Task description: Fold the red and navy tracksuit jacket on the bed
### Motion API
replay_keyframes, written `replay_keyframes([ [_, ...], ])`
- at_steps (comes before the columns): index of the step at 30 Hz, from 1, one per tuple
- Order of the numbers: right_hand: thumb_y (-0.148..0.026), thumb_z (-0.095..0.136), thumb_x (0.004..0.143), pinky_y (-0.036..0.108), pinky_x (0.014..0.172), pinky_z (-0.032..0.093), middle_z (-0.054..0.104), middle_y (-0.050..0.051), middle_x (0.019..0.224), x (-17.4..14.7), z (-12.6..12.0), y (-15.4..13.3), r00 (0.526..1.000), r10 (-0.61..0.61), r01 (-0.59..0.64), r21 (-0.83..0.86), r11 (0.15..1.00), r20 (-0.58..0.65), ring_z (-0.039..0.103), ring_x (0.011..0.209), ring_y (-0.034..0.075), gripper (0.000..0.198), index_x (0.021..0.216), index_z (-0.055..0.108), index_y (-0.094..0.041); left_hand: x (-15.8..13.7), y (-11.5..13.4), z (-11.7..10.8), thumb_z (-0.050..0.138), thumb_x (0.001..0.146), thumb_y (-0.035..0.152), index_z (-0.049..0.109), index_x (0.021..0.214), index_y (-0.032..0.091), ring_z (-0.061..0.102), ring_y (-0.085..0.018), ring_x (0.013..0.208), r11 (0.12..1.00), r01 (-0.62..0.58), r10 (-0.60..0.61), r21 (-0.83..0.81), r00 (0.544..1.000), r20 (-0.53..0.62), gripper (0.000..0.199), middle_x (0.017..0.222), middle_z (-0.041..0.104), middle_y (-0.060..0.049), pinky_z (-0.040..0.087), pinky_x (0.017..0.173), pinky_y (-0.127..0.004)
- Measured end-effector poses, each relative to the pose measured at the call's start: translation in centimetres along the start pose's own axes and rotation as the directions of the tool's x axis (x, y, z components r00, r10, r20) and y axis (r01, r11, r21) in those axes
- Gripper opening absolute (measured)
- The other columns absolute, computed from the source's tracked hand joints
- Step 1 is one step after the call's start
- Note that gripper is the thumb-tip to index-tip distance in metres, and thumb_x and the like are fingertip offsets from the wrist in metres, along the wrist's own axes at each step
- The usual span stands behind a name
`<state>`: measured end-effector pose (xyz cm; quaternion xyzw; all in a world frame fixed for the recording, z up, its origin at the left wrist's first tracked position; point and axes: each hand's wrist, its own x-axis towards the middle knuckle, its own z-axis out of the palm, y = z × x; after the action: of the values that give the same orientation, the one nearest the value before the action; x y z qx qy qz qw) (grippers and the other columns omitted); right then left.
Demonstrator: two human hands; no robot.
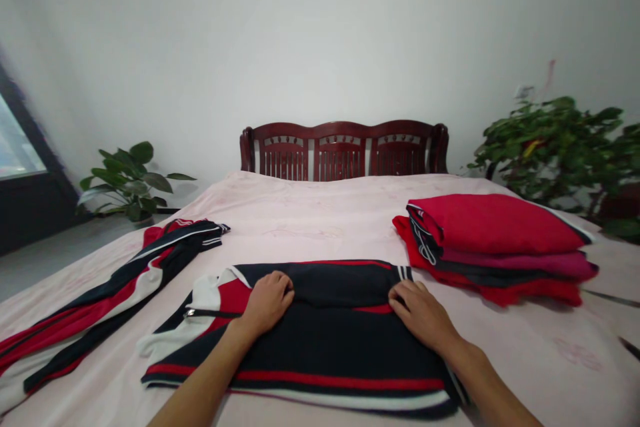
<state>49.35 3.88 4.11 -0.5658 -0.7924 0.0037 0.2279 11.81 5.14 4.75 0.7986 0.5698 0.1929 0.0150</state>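
Observation:
A dark navy track jacket (345,340) with red and white stripes lies on the bed, its white collar and zipper pull to the left. One sleeve is folded lengthwise across its upper part, the striped cuff at the right. My left hand (271,301) rests on the sleeve's shoulder end, fingers curled down onto the cloth. At the cuff end, my right hand (416,310) has its fingers bent and closed on the fabric. Both sets of fingertips are partly hidden.
A stack of folded red and dark clothes (500,227) sits at the right. More navy, red and white clothing (135,293) lies loosely along the left. Pink bedding (310,213) reaches back to a dark wooden headboard (340,150). Potted plants (130,177) stand on both sides.

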Motion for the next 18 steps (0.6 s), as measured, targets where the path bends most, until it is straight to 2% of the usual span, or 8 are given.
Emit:
replay_keyframes([
  [5,-0.043,0.043,0.092,0.041,0.097,0.046,0.072,0.006,0.103,-0.8,0.8,2.1,0.994,0.105,-0.091,0.287,0.954,-0.034,0.063,0.103,0.025,0.033,0.091,0.070,-0.025,-1.2,-0.4,1.8,0.049,0.092,0.021,0.065,0.092,0.021,0.058,-0.023,0.098,0.984,0.145,-0.136,0.103,0.987,-0.091,0.016,0.106,0.062,-0.009,0.042,0.091,-0.038],
  [10,-0.050,0.050,0.083,0.042,0.100,0.047,0.074,0.009,0.108,-1.7,1.5,3.4,0.950,0.310,-0.242,0.539,0.807,-0.037,0.066,0.107,0.027,0.038,0.093,0.074,-0.022,-1.3,-1.1,2.1,0.048,0.093,0.022,0.064,0.091,0.021,0.058,-0.023,0.097,0.979,0.181,-0.170,0.097,0.979,-0.115,0.016,0.106,0.061,-0.009,0.041,0.091,-0.037],
  [13,-0.053,0.054,0.079,0.042,0.097,0.049,0.076,0.008,0.102,-2.1,1.3,3.5,0.918,0.396,-0.318,0.592,0.740,-0.003,0.068,0.102,0.028,0.040,0.092,0.075,-0.022,-1.3,-1.3,2.3,0.049,0.091,0.020,0.062,0.091,0.020,0.058,-0.023,0.097,0.981,0.183,-0.175,0.061,0.977,-0.120,0.013,0.103,0.060,-0.008,0.042,0.091,-0.036],
  [18,-0.055,0.056,0.077,0.041,0.097,0.048,0.077,0.007,0.098,-2.1,1.1,3.7,0.905,0.425,-0.336,0.606,0.721,-0.004,0.068,0.099,0.029,0.040,0.088,0.075,-0.022,-1.3,-1.7,2.4,0.049,0.086,0.011,0.060,0.092,0.020,0.057,-0.023,0.099,0.981,0.194,-0.194,-0.018,0.973,-0.124,0.016,0.104,0.060,-0.007,0.042,0.093,-0.037],
])
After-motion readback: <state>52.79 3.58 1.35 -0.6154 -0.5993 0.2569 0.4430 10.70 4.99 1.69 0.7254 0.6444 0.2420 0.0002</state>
